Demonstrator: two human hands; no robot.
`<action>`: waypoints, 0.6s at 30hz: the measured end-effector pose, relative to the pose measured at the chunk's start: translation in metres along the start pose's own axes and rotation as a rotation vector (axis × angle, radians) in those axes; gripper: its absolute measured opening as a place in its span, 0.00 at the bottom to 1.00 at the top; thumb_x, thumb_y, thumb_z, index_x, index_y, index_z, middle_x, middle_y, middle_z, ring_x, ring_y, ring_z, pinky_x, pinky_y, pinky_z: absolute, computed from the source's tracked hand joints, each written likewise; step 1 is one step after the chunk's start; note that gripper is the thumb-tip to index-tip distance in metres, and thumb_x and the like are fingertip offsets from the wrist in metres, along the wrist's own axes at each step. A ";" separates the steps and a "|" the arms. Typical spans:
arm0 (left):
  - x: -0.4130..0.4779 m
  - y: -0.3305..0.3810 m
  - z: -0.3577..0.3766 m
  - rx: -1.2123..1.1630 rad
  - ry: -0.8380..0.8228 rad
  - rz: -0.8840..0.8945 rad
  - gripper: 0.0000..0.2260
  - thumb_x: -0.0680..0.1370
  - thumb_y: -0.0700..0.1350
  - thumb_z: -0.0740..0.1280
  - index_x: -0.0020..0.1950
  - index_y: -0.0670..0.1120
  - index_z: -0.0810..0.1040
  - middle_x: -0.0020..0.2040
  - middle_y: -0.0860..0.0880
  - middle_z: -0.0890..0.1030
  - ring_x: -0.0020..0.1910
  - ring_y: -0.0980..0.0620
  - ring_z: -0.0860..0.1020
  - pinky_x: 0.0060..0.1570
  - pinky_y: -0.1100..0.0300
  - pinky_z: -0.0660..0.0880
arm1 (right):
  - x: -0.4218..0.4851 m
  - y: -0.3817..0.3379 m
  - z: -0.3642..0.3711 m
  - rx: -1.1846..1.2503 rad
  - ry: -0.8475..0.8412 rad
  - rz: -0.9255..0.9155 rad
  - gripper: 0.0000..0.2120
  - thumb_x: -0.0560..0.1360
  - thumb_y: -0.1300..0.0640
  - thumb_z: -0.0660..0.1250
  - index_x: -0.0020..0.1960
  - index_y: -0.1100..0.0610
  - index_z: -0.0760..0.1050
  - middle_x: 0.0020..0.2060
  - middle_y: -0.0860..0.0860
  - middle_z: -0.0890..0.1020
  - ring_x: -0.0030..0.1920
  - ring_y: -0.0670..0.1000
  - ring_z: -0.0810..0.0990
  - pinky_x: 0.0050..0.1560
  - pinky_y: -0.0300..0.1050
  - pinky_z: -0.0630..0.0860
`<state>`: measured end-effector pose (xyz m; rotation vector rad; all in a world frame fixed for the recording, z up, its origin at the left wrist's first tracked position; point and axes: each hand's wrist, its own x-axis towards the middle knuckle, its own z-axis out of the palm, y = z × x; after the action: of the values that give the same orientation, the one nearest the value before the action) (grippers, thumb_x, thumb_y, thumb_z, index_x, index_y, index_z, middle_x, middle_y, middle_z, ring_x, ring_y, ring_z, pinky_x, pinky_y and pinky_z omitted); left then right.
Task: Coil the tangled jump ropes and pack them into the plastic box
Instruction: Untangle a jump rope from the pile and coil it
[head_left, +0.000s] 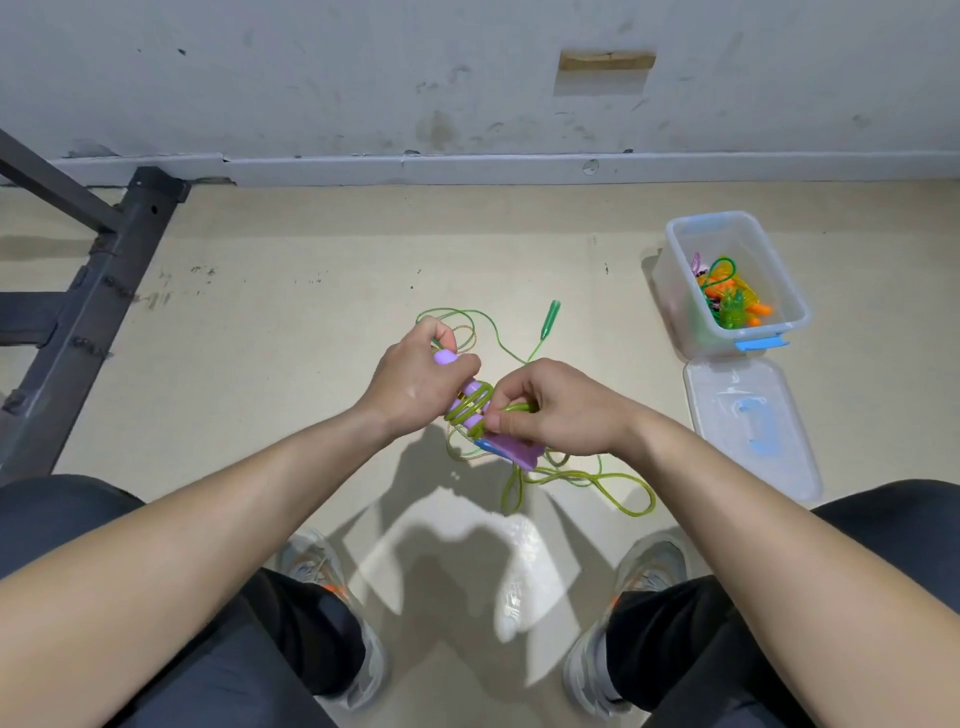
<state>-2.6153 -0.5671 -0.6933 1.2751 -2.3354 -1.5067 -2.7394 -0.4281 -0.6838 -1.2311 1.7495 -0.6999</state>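
My left hand (423, 376) grips the purple handles (474, 404) of a jump rope above the floor. Several turns of green rope (587, 480) are wrapped round those handles. My right hand (556, 408) pinches the green rope right beside the wraps. The rest of the green rope lies in loose loops on the floor under and right of my hands. Its green handle (549, 319) lies further back. A thin tan rope is tangled among the loops. The clear plastic box (675, 283) stands at the right, holding coiled ropes with orange and green handles.
The box's clear lid (753, 426) with blue latches lies flat on the floor in front of the box. A dark metal frame (88, 306) stands at the left by the wall. My knees and grey shoes fill the bottom of the view.
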 end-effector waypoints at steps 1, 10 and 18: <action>0.000 -0.001 -0.001 0.022 -0.031 -0.007 0.09 0.77 0.49 0.68 0.47 0.49 0.67 0.32 0.56 0.83 0.27 0.54 0.75 0.33 0.60 0.71 | 0.000 0.000 0.000 0.014 -0.027 0.007 0.10 0.78 0.56 0.69 0.41 0.60 0.81 0.29 0.51 0.80 0.29 0.46 0.74 0.35 0.44 0.72; -0.006 -0.003 0.004 0.087 -0.083 0.006 0.11 0.77 0.49 0.66 0.52 0.46 0.66 0.38 0.45 0.84 0.28 0.46 0.80 0.25 0.60 0.71 | -0.005 -0.002 0.014 -0.106 0.096 -0.047 0.11 0.79 0.53 0.68 0.37 0.47 0.78 0.28 0.49 0.78 0.29 0.44 0.70 0.35 0.47 0.69; -0.008 -0.016 0.016 0.148 -0.019 0.058 0.11 0.76 0.54 0.65 0.47 0.52 0.64 0.37 0.42 0.82 0.36 0.42 0.81 0.37 0.51 0.76 | -0.015 -0.003 0.021 -0.571 0.223 -0.270 0.07 0.80 0.49 0.63 0.46 0.45 0.79 0.38 0.42 0.78 0.41 0.50 0.74 0.36 0.48 0.71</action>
<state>-2.6087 -0.5529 -0.7116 1.2162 -2.5152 -1.3576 -2.7172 -0.4149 -0.6861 -1.8603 2.0713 -0.5142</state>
